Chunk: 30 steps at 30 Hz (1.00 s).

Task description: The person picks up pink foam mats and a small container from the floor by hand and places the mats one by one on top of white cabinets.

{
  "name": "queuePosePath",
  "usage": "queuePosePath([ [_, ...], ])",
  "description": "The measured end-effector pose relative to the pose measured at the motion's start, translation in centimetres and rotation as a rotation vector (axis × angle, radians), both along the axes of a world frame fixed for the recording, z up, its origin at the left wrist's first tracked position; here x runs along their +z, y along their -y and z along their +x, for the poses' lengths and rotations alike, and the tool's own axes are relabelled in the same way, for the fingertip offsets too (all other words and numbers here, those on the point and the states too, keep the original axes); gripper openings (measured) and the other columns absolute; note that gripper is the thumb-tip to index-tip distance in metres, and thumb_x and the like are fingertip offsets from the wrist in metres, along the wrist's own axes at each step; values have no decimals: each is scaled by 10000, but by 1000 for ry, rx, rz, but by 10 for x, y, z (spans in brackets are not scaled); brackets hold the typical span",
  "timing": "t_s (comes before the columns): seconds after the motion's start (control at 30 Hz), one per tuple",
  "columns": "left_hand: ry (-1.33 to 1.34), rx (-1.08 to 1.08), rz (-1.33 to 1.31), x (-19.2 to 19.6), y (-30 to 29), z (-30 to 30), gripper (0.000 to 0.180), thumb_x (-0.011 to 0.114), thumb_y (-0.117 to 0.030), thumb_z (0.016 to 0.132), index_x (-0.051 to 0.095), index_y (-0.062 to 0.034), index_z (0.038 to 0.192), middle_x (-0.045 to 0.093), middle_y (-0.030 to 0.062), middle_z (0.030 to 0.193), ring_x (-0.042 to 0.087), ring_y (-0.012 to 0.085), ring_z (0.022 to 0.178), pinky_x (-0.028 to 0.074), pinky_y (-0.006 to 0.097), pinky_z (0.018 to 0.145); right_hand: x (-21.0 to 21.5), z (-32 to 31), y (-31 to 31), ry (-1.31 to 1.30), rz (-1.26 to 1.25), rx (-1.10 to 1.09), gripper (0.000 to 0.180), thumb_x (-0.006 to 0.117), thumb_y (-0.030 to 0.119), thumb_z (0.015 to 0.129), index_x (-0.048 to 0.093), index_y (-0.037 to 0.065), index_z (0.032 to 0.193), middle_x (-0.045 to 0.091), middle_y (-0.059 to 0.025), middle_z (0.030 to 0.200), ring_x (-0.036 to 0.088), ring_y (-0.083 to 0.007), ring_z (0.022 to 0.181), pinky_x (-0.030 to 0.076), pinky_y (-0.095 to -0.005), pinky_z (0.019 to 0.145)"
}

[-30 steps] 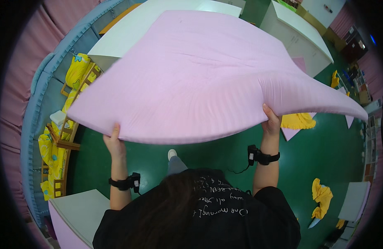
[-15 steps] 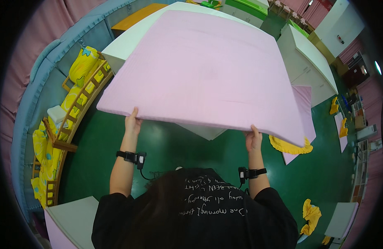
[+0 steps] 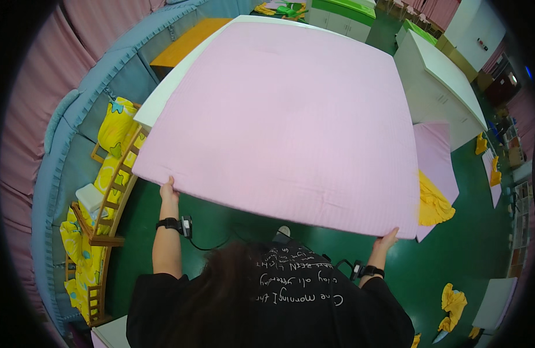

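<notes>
I see a pink mattress (image 3: 288,124) held out over the white desk (image 3: 169,95).
The left hand (image 3: 169,191) grips the mattress's near edge beside its left corner; the right hand (image 3: 387,240) holds the near right corner. From here it hides most of the desk, leaving a strip bare along the left edge.

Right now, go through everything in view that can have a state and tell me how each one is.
Left hand: closed on the pad's near edge, toward its left corner.
Right hand: closed on the pad's near right corner.
Pink pad: spread open, lightly creased by the near edge.
White tabletop: mostly covered.
White cabinet: doors look shut.
Yellow cloth at lower right: crumpled on the floor.
</notes>
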<state>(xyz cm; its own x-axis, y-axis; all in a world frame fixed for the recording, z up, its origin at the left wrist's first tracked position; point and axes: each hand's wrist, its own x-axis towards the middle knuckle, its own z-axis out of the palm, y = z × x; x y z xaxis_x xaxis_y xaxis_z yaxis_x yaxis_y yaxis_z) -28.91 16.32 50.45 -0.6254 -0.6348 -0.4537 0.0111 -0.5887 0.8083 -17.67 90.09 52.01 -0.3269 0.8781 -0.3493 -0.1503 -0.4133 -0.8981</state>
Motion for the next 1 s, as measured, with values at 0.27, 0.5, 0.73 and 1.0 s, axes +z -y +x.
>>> queuePosePath([
  [0.27, 65, 103, -171, -2, 48, -79, 325, 611, -113, 797, 484, 31, 1060, 557, 121, 1024, 561, 245, 878, 482, 386, 710, 3, -75, 43, 61, 175, 85, 521, 564, 248, 828, 322, -46, 1184, 426, -160, 1194, 491, -236, 997, 413, -350, 870],
  [0.5, 85, 90, -199, -11, 141, -163, 353, 585, -93, 808, 466, 90, 1084, 545, 161, 1057, 555, 264, 910, 470, 373, 758, 0, -89, 121, 199, 190, 143, 511, 635, 226, 757, 423, -73, 1112, 385, -152, 1225, 475, -227, 997, 418, -333, 859],
  [0.73, 2, 54, -208, -17, 185, -230, 453, 508, -214, 857, 402, 127, 1137, 514, 177, 1105, 543, 266, 937, 454, 379, 806, -3, -109, 187, 550, 546, -211, 732, 672, 230, 709, 279, -68, 1250, 275, -173, 1296, 435, -258, 1057, 417, -351, 876],
  [1.0, 55, 158, -307, -17, 229, -277, 558, 392, -341, 887, 311, 113, 1200, 441, 231, 1182, 497, 313, 1021, 433, 370, 849, -7, -115, 155, 442, 298, -267, 818, 646, 283, 748, 153, -50, 1309, 359, -212, 1266, 450, -284, 1077, 382, -372, 922],
])
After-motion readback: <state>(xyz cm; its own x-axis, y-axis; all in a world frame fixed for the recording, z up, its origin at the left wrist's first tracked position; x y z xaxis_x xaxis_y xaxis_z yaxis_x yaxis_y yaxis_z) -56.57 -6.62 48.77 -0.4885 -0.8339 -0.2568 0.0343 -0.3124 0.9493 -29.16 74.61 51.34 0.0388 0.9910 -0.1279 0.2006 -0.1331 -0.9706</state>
